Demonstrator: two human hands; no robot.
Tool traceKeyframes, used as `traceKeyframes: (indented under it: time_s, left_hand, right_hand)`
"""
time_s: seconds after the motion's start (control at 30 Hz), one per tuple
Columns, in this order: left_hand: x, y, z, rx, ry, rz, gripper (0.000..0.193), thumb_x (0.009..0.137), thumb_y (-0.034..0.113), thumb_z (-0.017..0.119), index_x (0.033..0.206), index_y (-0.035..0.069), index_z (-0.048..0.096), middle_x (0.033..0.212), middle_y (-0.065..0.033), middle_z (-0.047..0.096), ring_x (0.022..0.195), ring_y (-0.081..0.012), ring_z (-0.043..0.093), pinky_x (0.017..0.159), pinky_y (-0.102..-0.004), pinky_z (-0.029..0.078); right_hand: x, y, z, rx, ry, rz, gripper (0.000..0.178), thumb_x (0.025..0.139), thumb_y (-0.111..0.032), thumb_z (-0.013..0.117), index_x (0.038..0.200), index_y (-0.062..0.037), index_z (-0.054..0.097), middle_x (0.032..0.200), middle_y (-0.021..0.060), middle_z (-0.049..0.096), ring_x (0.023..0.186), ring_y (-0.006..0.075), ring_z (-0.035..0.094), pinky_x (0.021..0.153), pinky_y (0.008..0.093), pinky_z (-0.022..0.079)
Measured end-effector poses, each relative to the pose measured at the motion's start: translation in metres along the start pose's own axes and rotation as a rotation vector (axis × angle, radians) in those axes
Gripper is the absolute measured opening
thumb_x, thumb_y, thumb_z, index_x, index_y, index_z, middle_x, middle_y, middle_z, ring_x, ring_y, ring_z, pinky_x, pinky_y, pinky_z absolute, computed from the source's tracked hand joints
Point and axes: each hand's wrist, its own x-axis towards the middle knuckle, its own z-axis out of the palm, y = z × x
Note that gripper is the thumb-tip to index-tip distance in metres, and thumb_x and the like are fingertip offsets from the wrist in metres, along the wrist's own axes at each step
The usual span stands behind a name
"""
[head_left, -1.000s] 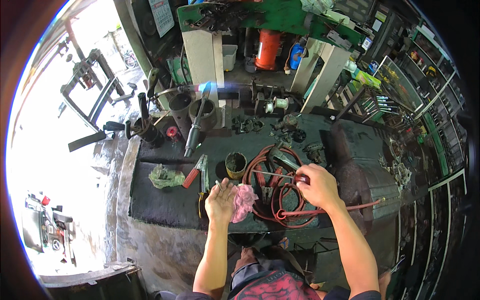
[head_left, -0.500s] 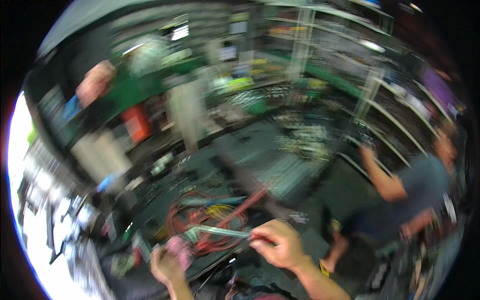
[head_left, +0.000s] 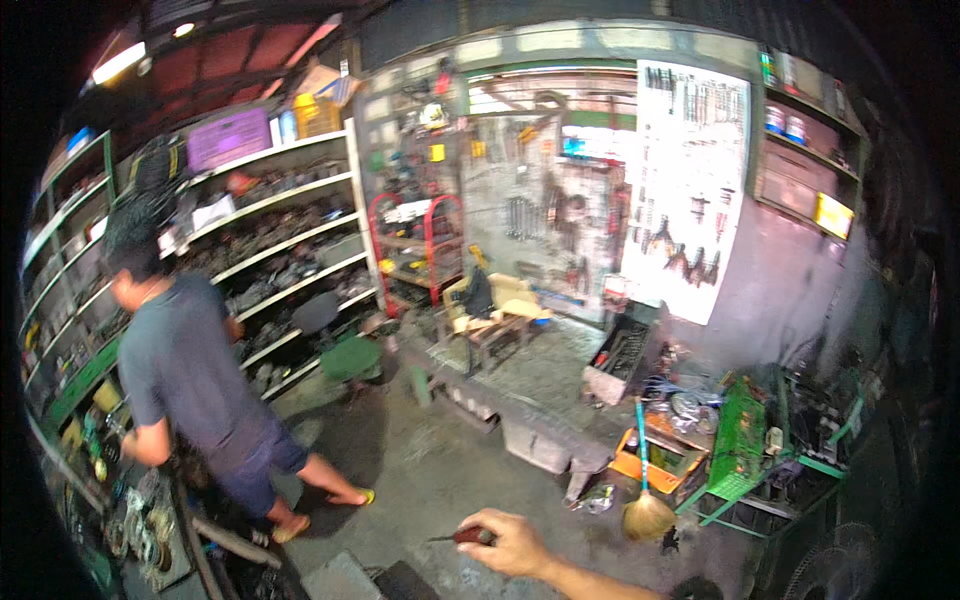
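Observation:
My right hand [head_left: 507,543] reaches in from the lower edge, fingers closed round the dark red handle of a screwdriver [head_left: 474,536]. Its thin dark shaft points left, over the grey floor [head_left: 420,480]. My left hand is out of the picture.
On the left, a person in a dark shirt [head_left: 200,340] stands between a cluttered bench [head_left: 180,570] and shelves of parts [head_left: 290,205]. A green stool [head_left: 350,360], low worktable [head_left: 550,370], broom [head_left: 648,515], orange bin [head_left: 640,470] and green crate [head_left: 740,440] surround the floor.
The view has swung right, from the bench with the red hose to the shelves and tool wall. My left hand, with its pink cloth, has left the picture; my right hand still grips the screwdriver.

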Motion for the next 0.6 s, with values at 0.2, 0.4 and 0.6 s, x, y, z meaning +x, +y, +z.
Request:
traceKeyframes:
  time_s: [0.2,0.4,0.6]
  left_hand:
    - [0.022,-0.139,0.122,0.229,-0.298,-0.325,0.012,0.103,0.012,0.054,0.094,0.008,0.059,0.072,-0.0027,0.055,0.052,-0.0133,0.047,0.041,-0.0279,0.038]
    - [0.101,-0.258,0.165,0.507,-0.428,-0.494,0.017,0.107,0.018,0.047,0.103,0.011,0.062,0.073,-0.0016,0.053,0.059,-0.0154,0.05,0.045,-0.0326,0.037]
    - [0.216,-0.373,0.241,0.7,-0.595,-0.54,0.018,0.102,0.029,0.053,0.105,0.015,0.065,0.085,-0.0071,0.061,0.072,-0.0255,0.055,0.056,-0.0451,0.047]
  right_hand:
    - [0.038,0.047,-0.187,-0.133,0.47,0.332,0.033,0.089,-0.019,0.081,0.116,-0.0051,0.069,0.093,0.0076,0.07,0.077,0.0178,0.069,0.071,0.0347,0.056]
    - [0.113,0.089,-0.304,-0.562,0.541,0.065,0.044,0.091,-0.014,0.074,0.131,-0.0079,0.058,0.113,0.0136,0.069,0.092,0.0294,0.074,0.081,0.0421,0.058]
    - [0.215,0.131,-0.404,-0.656,0.735,0.202,0.062,0.093,-0.01,0.075,0.148,-0.0103,0.047,0.09,0.0088,0.069,0.075,0.018,0.066,0.069,0.036,0.055]
